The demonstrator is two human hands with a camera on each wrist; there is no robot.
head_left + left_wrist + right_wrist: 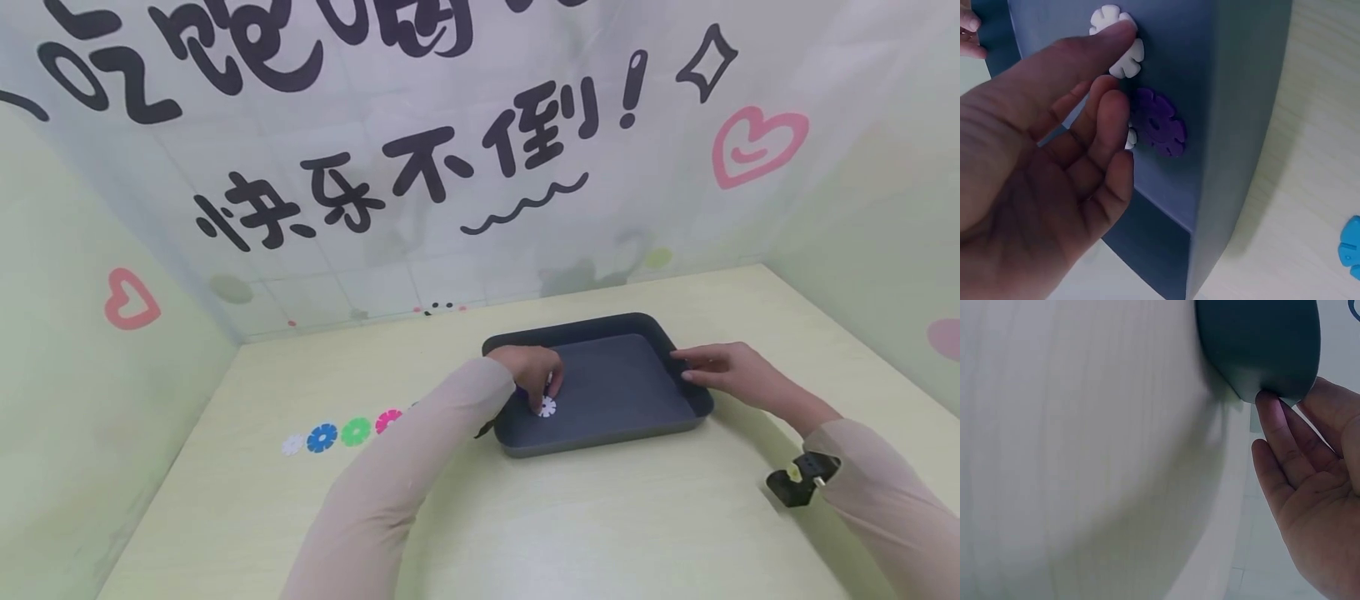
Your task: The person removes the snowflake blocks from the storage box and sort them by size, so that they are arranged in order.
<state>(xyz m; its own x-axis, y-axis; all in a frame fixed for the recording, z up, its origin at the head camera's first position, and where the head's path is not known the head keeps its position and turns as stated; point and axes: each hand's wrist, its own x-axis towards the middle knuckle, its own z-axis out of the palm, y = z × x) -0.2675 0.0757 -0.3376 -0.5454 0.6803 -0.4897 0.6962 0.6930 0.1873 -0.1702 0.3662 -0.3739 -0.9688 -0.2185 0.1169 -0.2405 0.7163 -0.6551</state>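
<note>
My left hand (531, 367) reaches into the dark grey tray (607, 437), with thumb and fingers bent around a white notched plastic disc (549, 408). The left wrist view shows the thumb tip lying across this disc, just above the tray's bottom. Beside it lies a purple notched disc (1159, 122), and a bit of another white piece (1130, 139) peeks out behind the fingers. At the tray's right side my right hand (727, 369) holds the rim between thumb and fingers; a fingertip presses the outer wall (1260, 350) in the right wrist view.
Left of the tray, a row of notched discs lies on the pale table: white (293, 444), blue (322, 437), green (356, 432) and pink (388, 419). The left sleeve (420, 454) covers part of the row. Walls with a printed cloth (405, 250) stand behind the table.
</note>
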